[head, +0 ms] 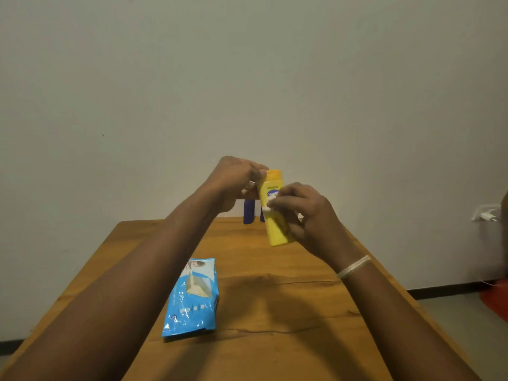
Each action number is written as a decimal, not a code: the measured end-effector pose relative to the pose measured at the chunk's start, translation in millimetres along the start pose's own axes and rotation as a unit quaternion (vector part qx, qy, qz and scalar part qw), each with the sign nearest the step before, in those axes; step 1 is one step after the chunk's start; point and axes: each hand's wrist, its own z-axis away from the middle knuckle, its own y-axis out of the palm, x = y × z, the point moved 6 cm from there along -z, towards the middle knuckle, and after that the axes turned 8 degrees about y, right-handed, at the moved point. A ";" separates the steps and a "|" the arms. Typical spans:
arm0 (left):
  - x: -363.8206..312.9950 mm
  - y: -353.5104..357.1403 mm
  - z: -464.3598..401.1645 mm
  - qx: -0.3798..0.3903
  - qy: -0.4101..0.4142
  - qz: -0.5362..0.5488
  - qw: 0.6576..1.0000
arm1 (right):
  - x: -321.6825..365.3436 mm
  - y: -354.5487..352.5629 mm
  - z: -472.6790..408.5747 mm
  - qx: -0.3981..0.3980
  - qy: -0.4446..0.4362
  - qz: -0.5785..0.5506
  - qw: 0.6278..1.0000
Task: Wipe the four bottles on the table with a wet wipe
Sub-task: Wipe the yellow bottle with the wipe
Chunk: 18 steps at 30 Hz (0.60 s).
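**Yellow bottle held up off the surface, wipe pressed to its label**

The left hand (236,180) is gripping the orange cap end of a yellow plastic bottle (275,213), its fingers curled round the top. The bottle is hanging tilted in the air above the far half of the brown wooden surface (288,312), its base pointing down toward the person. The right hand (302,213) is closing on the bottle's front and side, its fingertips pinching a small white wet wipe (270,202) against the blue label.

Just behind the yellow bottle, at the far edge of the surface, two dark blue bottles (248,213) are standing upright, partly hidden by the hands; only the lower part of each is showing. A fourth bottle cannot be made out.

Nearer the person than the yellow bottle, and to its left, a light blue plastic pack of wipes (192,301) is lying flat on the surface. A white thread band (354,266) is circling the right wrist.
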 end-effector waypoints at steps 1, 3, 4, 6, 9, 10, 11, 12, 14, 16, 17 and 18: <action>-1.4 -9.1 -3.0 -0.015 -0.002 0.009 1.000 | -3.3 3.1 11.9 0.005 0.010 -0.018 1.000; 1.8 -21.0 -6.5 -0.022 -0.001 0.009 1.000 | -10.6 7.1 33.6 -0.013 0.041 -0.076 0.996; 6.1 -22.6 -5.8 -0.015 -0.001 0.005 1.000 | -14.7 8.1 39.0 -0.033 0.068 -0.113 0.991; 14.1 -16.7 -2.2 0.020 0.012 0.010 1.000 | -21.4 6.7 34.8 -0.076 0.140 -0.204 0.966; 18.6 -0.1 4.1 0.096 0.060 0.016 0.993 | -30.4 2.2 4.9 -0.107 0.235 -0.344 0.903; 17.0 1.7 4.2 0.108 0.076 0.016 0.991 | -33.1 0.6 -5.5 -0.111 0.250 -0.378 0.884; 14.0 1.4 3.4 0.111 0.090 0.020 0.990 | -35.7 0.3 -13.0 -0.109 0.257 -0.405 0.871; 10.5 -1.0 1.9 0.106 0.100 0.029 0.989 | -36.5 1.0 -15.7 -0.102 0.256 -0.429 0.860; 4.0 -11.6 -0.4 0.077 0.111 0.061 0.989 | -37.5 9.5 -5.5 -0.062 0.259 -0.472 0.841; 1.9 -22.4 -2.4 0.052 0.113 0.091 0.988 | -38.8 24.5 24.4 -0.020 0.287 -0.501 0.816; 2.2 -24.8 -1.9 0.051 0.114 0.100 0.987 | -38.6 31.6 39.5 -0.013 0.307 -0.531 0.790; 3.9 -23.9 -0.8 0.056 0.114 0.104 0.986 | -38.9 38.1 51.2 -0.016 0.324 -0.565 0.759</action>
